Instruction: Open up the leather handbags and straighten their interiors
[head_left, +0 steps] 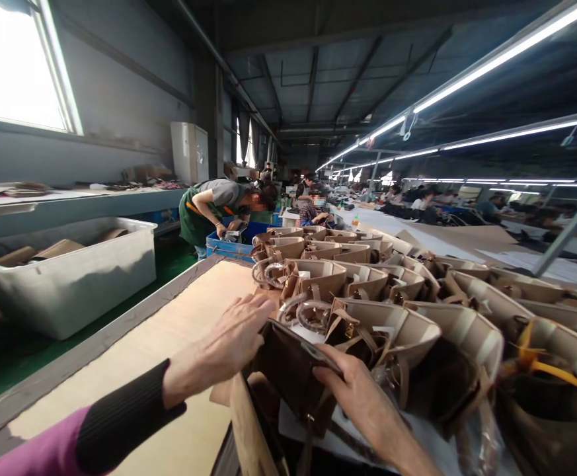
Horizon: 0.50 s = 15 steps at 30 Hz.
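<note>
A dark brown handbag (288,373) stands tilted in front of me at the table's near side. My right hand (355,390) grips its upper right edge between thumb and fingers. At the bag's upper left corner is my left hand (221,347), palm down, with its fingers stretched out; whether it touches the leather I cannot tell. A tan strap-like piece (251,423) hangs below my left wrist. Close behind, rows of brown handbags with pale linings stand open-topped, one of them a tan bag (387,324). Clear-wrapped handles (312,314) loop out beside them.
A pale board (169,344) covers the table's left part. Beyond its far end, a co-worker in a green apron (193,218) bends over a blue bin (231,248). A white tub (100,277) with brown pieces stands left. Bags with a yellow ribbon (536,357) crowd the right.
</note>
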Each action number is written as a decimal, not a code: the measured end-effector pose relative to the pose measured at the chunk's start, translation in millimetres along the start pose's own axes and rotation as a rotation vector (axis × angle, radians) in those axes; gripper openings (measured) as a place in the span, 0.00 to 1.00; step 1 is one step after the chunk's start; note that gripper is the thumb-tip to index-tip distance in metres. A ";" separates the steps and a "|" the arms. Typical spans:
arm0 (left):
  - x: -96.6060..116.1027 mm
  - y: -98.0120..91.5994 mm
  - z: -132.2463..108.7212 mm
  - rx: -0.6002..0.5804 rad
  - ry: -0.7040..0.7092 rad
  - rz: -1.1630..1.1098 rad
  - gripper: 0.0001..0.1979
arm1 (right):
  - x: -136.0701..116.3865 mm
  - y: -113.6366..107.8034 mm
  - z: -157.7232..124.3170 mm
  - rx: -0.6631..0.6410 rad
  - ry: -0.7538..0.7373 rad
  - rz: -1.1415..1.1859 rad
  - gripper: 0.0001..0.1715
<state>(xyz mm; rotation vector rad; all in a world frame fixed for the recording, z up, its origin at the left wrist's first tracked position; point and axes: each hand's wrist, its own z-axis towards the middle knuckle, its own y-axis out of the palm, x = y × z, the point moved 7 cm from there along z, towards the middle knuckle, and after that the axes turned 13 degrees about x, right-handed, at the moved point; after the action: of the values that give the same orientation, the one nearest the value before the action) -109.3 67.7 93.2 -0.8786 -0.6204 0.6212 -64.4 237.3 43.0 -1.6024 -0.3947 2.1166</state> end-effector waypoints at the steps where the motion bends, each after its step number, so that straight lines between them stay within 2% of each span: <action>1: 11.4 1.2 -1.7 0.043 0.015 -0.045 0.17 | 0.8 0.6 1.0 -0.005 -0.009 0.013 0.19; 3: 28.9 10.8 -3.3 0.072 0.062 -0.152 0.15 | 3.9 1.7 3.0 -0.016 -0.037 0.046 0.21; 5: 35.7 23.8 -2.0 0.084 0.103 -0.234 0.15 | 9.0 1.8 4.4 -0.009 -0.049 0.074 0.23; 8: 29.1 39.0 4.6 0.116 0.110 -0.293 0.17 | 16.9 1.4 4.3 0.000 -0.020 0.085 0.24; 11: 23.9 47.4 12.9 0.094 0.144 -0.299 0.19 | 19.1 0.4 4.1 -0.001 -0.006 0.089 0.23; 15: 27.6 52.9 21.6 0.053 0.196 -0.188 0.14 | 20.1 -0.8 7.9 0.008 -0.005 0.113 0.24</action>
<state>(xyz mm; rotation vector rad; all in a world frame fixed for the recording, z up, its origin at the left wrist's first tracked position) -118.8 124.3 65.9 -0.8093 -0.4997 0.3747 -76.2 248.7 28.9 -1.6508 -0.3041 2.2028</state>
